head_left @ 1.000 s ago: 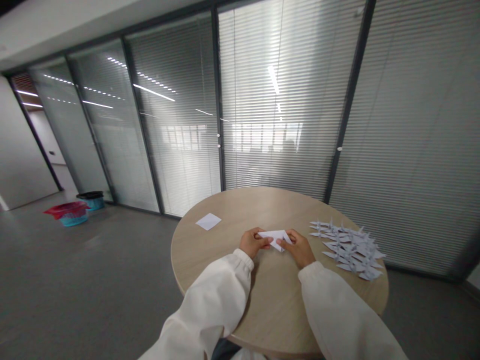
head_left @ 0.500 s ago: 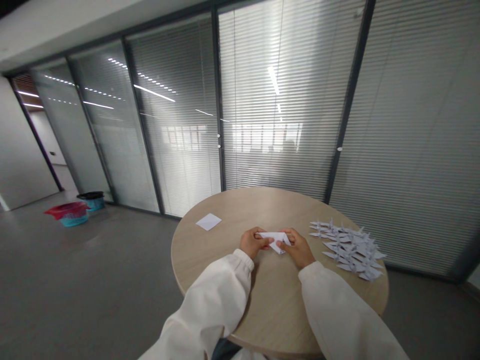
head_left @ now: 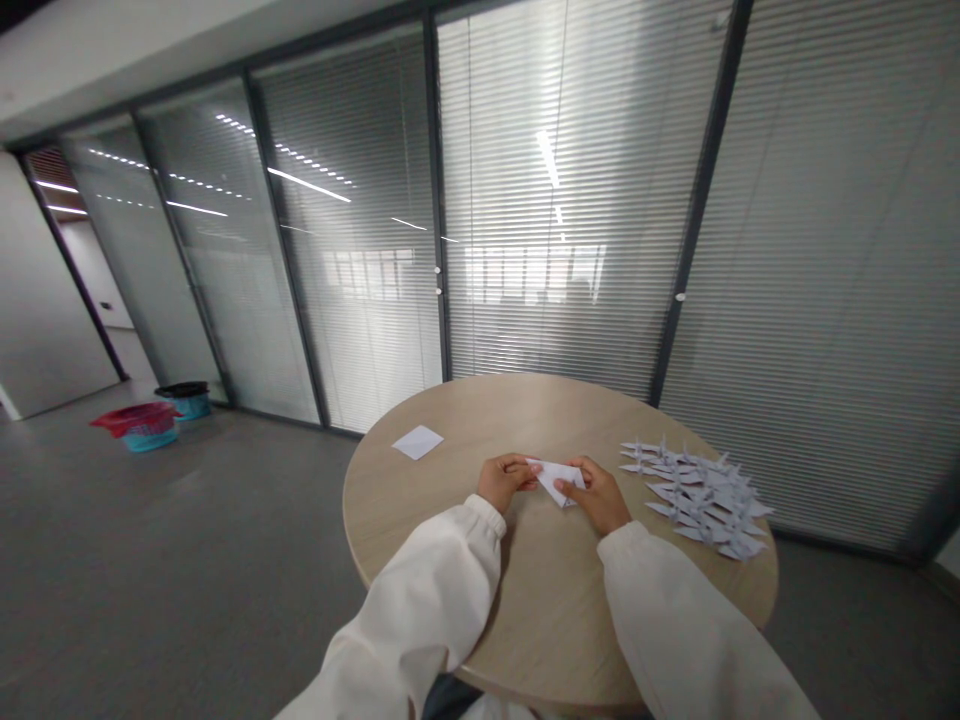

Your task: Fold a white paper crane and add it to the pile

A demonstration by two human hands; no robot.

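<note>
A folded sheet of white paper (head_left: 556,478) is held between both hands, just above or on the round wooden table (head_left: 551,590); I cannot tell whether it touches. My left hand (head_left: 505,481) pinches its left corner between thumb and fingers. On the right side, my right hand (head_left: 598,495) grips the paper with the thumb lying across its front and the fingers behind. The paper tapers to a point at the bottom. Some of its folds are hidden by the fingers.
Many folded white paper cranes (head_left: 705,497) lie clustered on the table's right side. A flat white paper square (head_left: 418,442) rests at the left. Two lined bins, one red-lined (head_left: 146,428) and one black-lined (head_left: 187,400), stand on the floor before a glass wall (head_left: 555,200) with blinds.
My left thumb has drawn back from the paper's middle to its left corner. The paper's left part now looks more slanted. My right hand has hardly moved.
</note>
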